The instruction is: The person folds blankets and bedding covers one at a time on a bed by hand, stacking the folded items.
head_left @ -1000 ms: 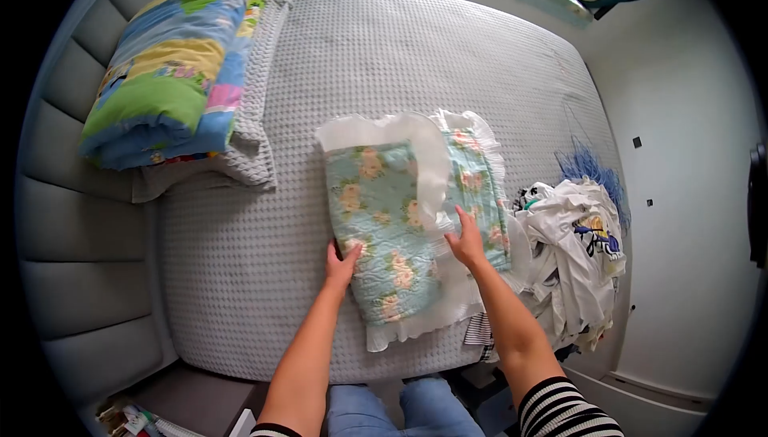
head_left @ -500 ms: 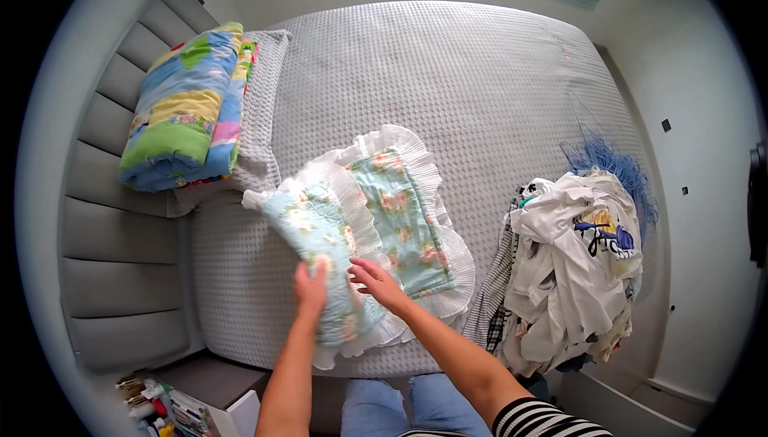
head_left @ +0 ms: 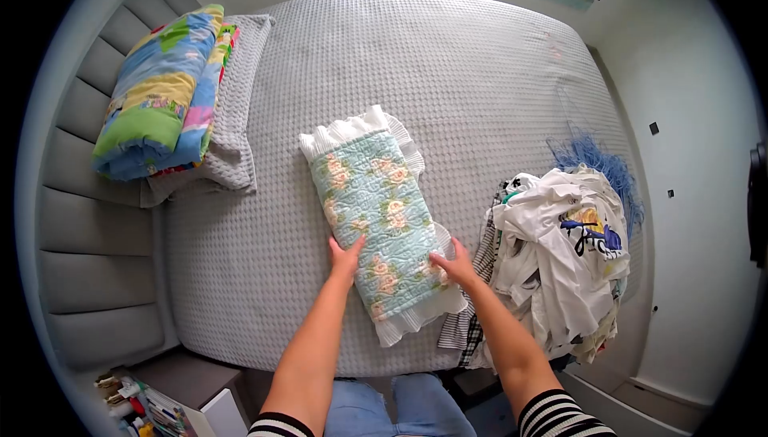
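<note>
A light-blue quilted pillowcase (head_left: 394, 217) with peach flowers and white ruffled edges lies on the bed, folded into a narrow rectangle and slightly slanted. My left hand (head_left: 346, 256) grips its left long edge, thumb on top and the other fingers mostly hidden at the side. On the opposite long edge, my right hand (head_left: 454, 264) holds it the same way, near the ruffle. White ruffles show at both short ends and along the right side.
A pile of clothes (head_left: 552, 257), with a white printed shirt on top, lies at the right beside blue stringy material (head_left: 602, 167). A colourful folded quilt (head_left: 156, 89) rests on a grey pillow (head_left: 240, 77) by the padded headboard (head_left: 96, 221). A bedside cabinet (head_left: 188, 377) stands lower left.
The pillowcase's left part has been folded over onto the right part, making one narrow rectangle. Both hands have moved to the right and now hold its two long edges.
</note>
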`<state>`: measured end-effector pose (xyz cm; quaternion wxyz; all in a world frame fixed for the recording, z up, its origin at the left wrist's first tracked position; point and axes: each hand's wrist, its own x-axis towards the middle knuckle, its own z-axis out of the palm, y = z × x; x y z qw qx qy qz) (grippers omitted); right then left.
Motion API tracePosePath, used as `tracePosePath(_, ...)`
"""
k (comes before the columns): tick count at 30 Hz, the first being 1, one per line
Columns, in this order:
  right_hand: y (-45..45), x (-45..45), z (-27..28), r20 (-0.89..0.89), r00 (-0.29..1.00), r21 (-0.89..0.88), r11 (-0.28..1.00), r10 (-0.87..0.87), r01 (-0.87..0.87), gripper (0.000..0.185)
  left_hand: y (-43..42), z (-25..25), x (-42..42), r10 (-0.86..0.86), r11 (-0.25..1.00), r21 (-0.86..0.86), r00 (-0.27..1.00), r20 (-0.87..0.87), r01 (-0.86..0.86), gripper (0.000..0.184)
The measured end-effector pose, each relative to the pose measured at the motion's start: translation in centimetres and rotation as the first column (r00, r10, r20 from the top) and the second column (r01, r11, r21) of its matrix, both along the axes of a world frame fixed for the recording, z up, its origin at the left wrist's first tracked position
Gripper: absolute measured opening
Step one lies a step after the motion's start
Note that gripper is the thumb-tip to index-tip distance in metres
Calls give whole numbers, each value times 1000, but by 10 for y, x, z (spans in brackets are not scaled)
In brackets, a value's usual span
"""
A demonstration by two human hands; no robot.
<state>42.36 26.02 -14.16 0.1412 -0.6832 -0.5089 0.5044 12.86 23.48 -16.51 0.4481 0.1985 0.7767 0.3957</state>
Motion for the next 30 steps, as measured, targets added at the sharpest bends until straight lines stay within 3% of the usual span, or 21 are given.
tracePosePath(2,-13,-22,22,44,997,37,998,-59,57,90,-4,7,-12,-57,995,-70,987,150,68,76)
tracePosePath(3,-20,-26,-23,-233,955,88,974,-183,208,82,-5,21,-17,-108,986,-120,991,75,117,61)
tracePosePath(6,-30,-59,-12,-429,900,-63,996,-77,55,73,-26,8,-45,0,986,-163,977,212,35,53)
tracePosePath(9,-51,-113,-6,-392,919,-205,971,32,-121,65,-76,41,-84,43,984,-178,993,112,-22,54)
tracePosePath(12,-85,-184,-29,-391,908,-145,964,150,-222,64,-159,9,-147,230,971,-11,926,300,-237,55)
tracePosePath(13,-92,-213,-25,-262,921,-98,941,289,-323,65,-180,12,-170,301,953,-27,928,218,-303,57)
tracePosePath(15,-114,-281,-22,-216,901,-32,920,376,-391,66,-218,15,-222,426,905,-46,903,58,-423,61)
tracePosePath(16,-126,-316,-21,-189,891,0,907,414,-421,66,-235,-4,-262,441,896,29,895,64,-444,67)
tracePosePath(18,-145,-390,-21,-184,875,21,892,447,-452,66,-238,1,-341,351,934,34,895,-274,-356,75)
tracePosePath(20,-157,-464,-16,-276,881,-83,904,384,-420,58,-227,8,-420,232,958,-10,796,-560,-286,75)
tracePosePath(21,-162,-498,-22,-347,850,-60,895,396,-442,57,-222,7,-461,240,966,82,731,-639,-246,76)
tracePosePath(23,-170,-558,-27,-485,756,9,867,440,-499,58,-207,24,-511,150,977,23,604,-783,-212,78)
tracePosePath(25,-180,-597,-30,-531,648,152,813,546,-561,69,-208,56,-515,-69,964,-189,506,-860,-189,82)
tracePosePath(27,-189,-610,-29,-344,786,94,852,513,-515,74,-203,63,-495,-268,942,-326,396,-878,-85,87)
tracePosePath(28,-187,-614,-23,-237,842,76,873,485,-482,77,-202,63,-486,-397,904,-427,434,-808,32,88)
tracePosePath(30,-177,-603,-21,-289,825,113,873,485,-474,84,-207,59,-459,-636,767,-575,453,-624,284,92)
